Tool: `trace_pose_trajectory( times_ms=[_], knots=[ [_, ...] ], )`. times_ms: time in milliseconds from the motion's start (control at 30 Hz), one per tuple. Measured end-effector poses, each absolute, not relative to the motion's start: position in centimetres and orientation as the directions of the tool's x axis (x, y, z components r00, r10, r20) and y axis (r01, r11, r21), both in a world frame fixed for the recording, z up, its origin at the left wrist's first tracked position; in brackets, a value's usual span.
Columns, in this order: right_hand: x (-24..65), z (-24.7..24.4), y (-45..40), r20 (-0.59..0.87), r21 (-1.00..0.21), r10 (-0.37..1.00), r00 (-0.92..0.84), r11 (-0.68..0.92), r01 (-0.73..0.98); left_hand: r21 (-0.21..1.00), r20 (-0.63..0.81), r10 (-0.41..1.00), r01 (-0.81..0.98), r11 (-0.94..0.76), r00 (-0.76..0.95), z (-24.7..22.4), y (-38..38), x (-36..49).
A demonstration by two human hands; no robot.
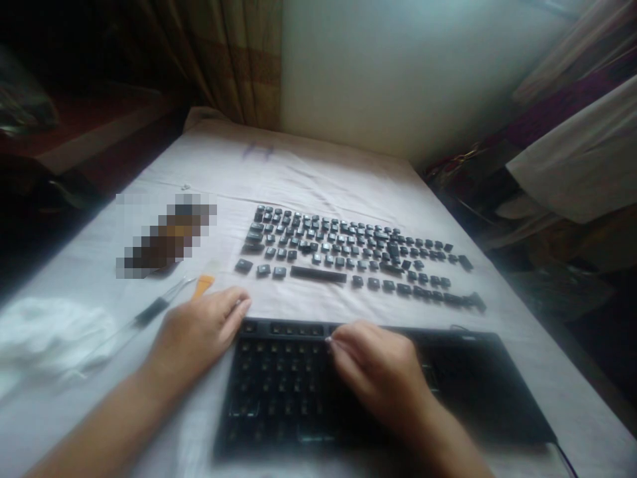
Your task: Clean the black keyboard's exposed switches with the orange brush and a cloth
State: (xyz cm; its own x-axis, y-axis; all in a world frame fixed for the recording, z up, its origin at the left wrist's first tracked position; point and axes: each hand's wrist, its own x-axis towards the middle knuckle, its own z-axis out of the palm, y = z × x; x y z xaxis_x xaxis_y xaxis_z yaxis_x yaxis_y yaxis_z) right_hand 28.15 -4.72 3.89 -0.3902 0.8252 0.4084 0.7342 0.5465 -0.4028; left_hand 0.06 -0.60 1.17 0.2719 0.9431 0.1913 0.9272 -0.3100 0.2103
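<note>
A black keyboard base [279, 378] with its keycaps off lies before me, its bare switches showing in rows. Over its upper middle edge is my right hand [375, 362], fingers pinched, with a small pale tip showing at the fingertips that I cannot make out. My left hand [199, 325] is beside the base's upper left corner, fingers pressed together; anything inside them is hidden. Beyond the base, loose black keycaps [326, 247] are laid out in keyboard order on the pale sheet, including the long spacebar [318, 273]. Motion blur softens the base's near part.
To the left lie an orange-handled brush [203, 285], a thin tool with a dark grip [152, 311], a white cloth [50, 338] and a pixelated item [166, 239]. A cable [565, 458] runs off the base's right side. Fabric hangs at the right.
</note>
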Motion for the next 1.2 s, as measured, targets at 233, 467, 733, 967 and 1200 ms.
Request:
trace_pose_trajectory(
  times_ms=[233, 467, 733, 967, 1200],
  knots=[
    [27.5, 4.6, -4.8, 0.4, -0.42, 0.832, -0.384, 0.539, 0.73, 0.215, 0.188, 0.946, 0.929, -0.301, 0.263, 1.0, -0.6, 0.0],
    [25.5, 3.7, -5.0, 0.372, -0.427, 0.818, -0.439, 0.571, 0.701, 0.225, 0.166, 0.954, 0.933, -0.282, 0.248, 1.1, -0.6, 0.1],
    [25.1, 3.1, -4.9, 0.356, -0.289, 0.804, -0.476, 0.58, 0.762, 0.215, 0.164, 0.954, 0.935, -0.284, 0.252, 1.2, -0.6, 0.3],
    [24.9, 3.3, -4.6, 0.363, -0.268, 0.805, -0.469, 0.573, 0.775, 0.213, 0.169, 0.951, 0.932, -0.292, 0.26, 1.1, -0.7, 0.2],
    [24.9, 3.4, -4.7, 0.336, -0.287, 0.805, -0.488, 0.581, 0.761, 0.199, 0.173, 0.948, 0.933, -0.299, 0.267, 1.1, -0.7, 0.2]
  ],
)
